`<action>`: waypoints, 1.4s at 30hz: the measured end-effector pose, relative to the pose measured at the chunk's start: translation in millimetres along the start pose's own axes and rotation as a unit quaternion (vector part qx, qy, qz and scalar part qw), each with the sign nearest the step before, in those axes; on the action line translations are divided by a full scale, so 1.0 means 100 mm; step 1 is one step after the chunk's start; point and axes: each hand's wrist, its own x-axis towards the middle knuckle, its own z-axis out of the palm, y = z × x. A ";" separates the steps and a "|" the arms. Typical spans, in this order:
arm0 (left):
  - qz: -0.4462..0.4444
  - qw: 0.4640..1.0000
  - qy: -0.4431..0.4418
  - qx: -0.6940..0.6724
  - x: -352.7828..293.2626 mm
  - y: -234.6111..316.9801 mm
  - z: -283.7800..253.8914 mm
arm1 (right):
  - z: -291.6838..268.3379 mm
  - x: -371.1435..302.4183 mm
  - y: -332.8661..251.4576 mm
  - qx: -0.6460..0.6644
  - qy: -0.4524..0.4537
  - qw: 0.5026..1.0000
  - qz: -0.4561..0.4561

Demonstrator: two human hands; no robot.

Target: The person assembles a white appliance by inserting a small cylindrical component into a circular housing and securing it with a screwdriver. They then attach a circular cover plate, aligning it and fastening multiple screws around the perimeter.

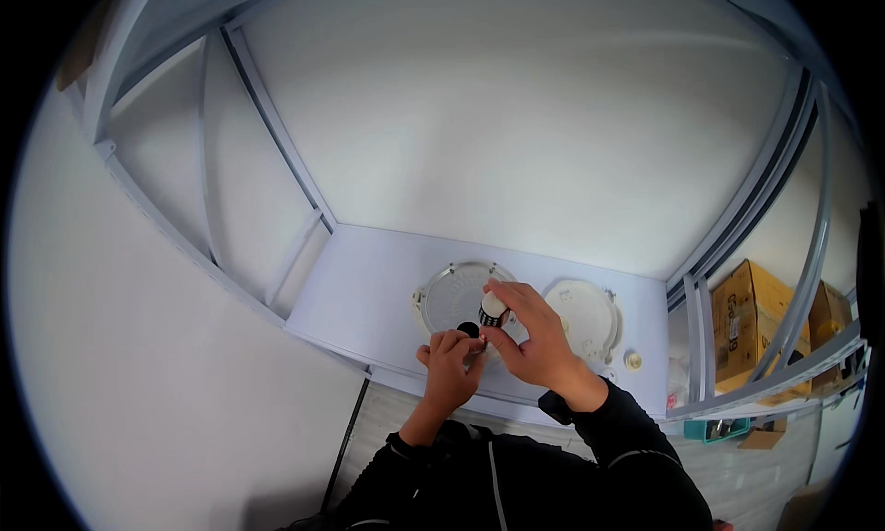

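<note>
My right hand (pixel 537 338) is closed round a short cylinder (pixel 494 307) with a white rounded end and a dark, patterned band. Just left of it, my left hand (pixel 450 365) pinches with its fingertips at a small black round piece (pixel 469 329). The two hands nearly meet. Beneath them lies a round, clear dish-like cover (pixel 446 296) with a pale rim and small clips. To the right, a white round plate-like part (pixel 583 307) is partly hidden by my right hand.
A small cream-coloured round piece (pixel 632 359) sits on the white tabletop (pixel 369 282) at the right. Grey frame posts (pixel 277 135) stand at both sides. Beyond the right side are cardboard boxes (pixel 751 319) and a teal bin (pixel 717 430) lower down.
</note>
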 end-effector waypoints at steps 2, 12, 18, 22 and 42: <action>0.002 1.000 0.003 -0.003 0.01 0.02 -0.01 | -0.02 -0.01 -0.01 0.007 -0.003 1.000 0.002; 0.016 1.000 -0.009 0.013 0.02 0.04 -0.03 | -0.08 0.01 0.03 0.027 -0.032 0.998 -0.049; 0.019 0.999 -0.020 0.022 0.03 0.02 -0.05 | -0.11 0.02 0.05 0.047 -0.038 0.998 -0.036; 0.013 1.000 -0.004 0.010 0.02 0.01 -0.01 | -0.13 -0.01 0.10 0.084 -0.026 0.996 -0.032; -0.007 0.998 0.021 0.060 0.20 0.16 0.12 | -0.39 -0.15 0.40 0.071 0.113 0.988 -0.076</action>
